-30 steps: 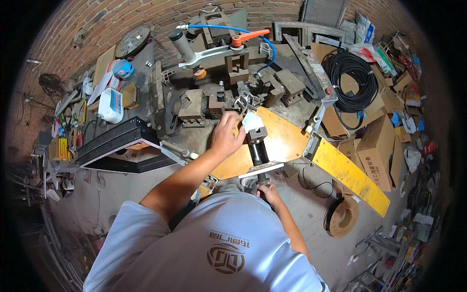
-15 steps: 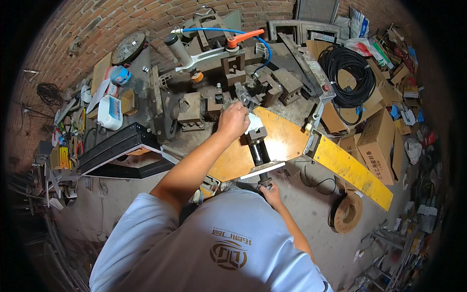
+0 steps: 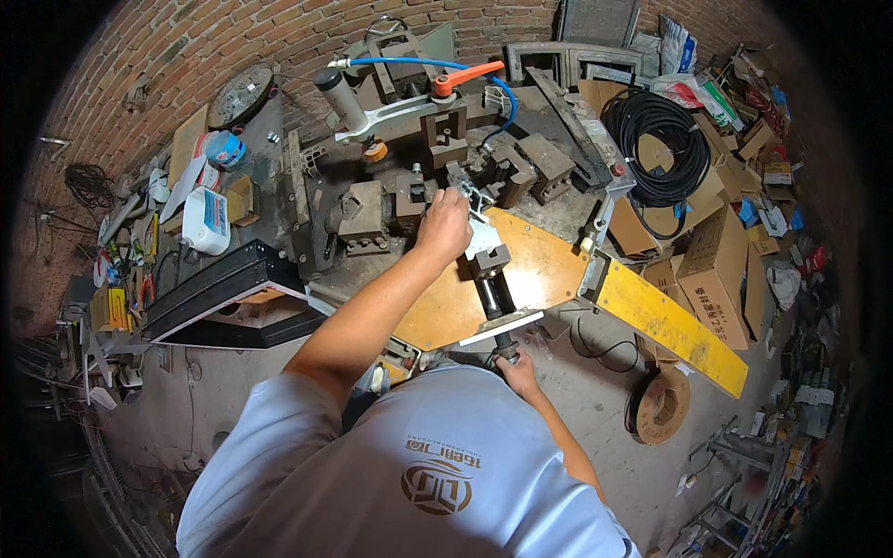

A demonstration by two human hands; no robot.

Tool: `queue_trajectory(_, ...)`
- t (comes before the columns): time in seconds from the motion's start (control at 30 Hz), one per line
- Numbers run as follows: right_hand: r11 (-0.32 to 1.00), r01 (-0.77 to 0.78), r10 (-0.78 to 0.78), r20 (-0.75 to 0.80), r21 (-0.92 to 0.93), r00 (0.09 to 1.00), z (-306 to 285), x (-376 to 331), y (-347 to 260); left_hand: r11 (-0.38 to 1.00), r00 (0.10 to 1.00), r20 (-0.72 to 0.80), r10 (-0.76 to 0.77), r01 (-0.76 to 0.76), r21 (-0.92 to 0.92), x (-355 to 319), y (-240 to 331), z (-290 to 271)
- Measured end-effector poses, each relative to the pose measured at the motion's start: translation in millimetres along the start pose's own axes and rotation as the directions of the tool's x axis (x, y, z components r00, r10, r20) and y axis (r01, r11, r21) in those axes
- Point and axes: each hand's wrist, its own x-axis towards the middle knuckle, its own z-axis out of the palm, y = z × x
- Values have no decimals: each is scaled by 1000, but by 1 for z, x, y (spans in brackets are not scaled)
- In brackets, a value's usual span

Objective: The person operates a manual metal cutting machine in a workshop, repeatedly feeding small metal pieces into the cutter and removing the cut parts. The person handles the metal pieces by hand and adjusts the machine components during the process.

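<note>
Reaching forward over the bench (image 3: 558, 219), the left hand (image 3: 445, 226) rests with its fingers curled down around a small bright metal piece (image 3: 473, 195) that pokes out past the knuckles. The fingers look closed on it, though the back of the hand covers the grip itself, so how tightly they pinch cannot be told. The piece sits at the far end of a dark vise-like clamp (image 3: 490, 274) mounted on an orange-yellow plate (image 3: 539, 270), just in front of several dark steel blocks (image 3: 367, 209).

The right hand (image 3: 514, 367) is low and close to the body, its fingers wrapped shut around the dark handle (image 3: 505, 350) at the near end of the clamp's screw, just below a pale flat bar (image 3: 502, 325). Only the back of this hand and the wrist show; the fingertips are tucked under and hidden, and the person's pale blue shirt (image 3: 409, 465) cuts off the elbow.

The left forearm runs long and straight from the lower left up to the clamp, wrist slightly bent down. The right forearm is short in view, angled up from the lower right.

A yellow bar (image 3: 670, 321) extends to the right; a coil of black cable (image 3: 660, 149) and cardboard boxes (image 3: 716, 270) lie beyond.
</note>
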Motion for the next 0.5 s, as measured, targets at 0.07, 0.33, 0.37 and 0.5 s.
queue_trajectory(0.07,1000,3,-3,-8,-14,1000,-1,-3,-4,999,1000,-6,8,-8,-37,1,1,1)
queue_trajectory(0.33,799,-273,155,255,536,954,-7,-3,3,999,997,70,-20,23,-38,14,-5,1)
queue_trajectory(0.37,729,-321,155,311,605,938,-9,-2,7,999,998,67,-22,25,-39,15,-6,1)
queue_trajectory(0.5,431,-533,198,500,728,843,-14,-2,21,996,995,79,-62,67,-62,17,-6,3)
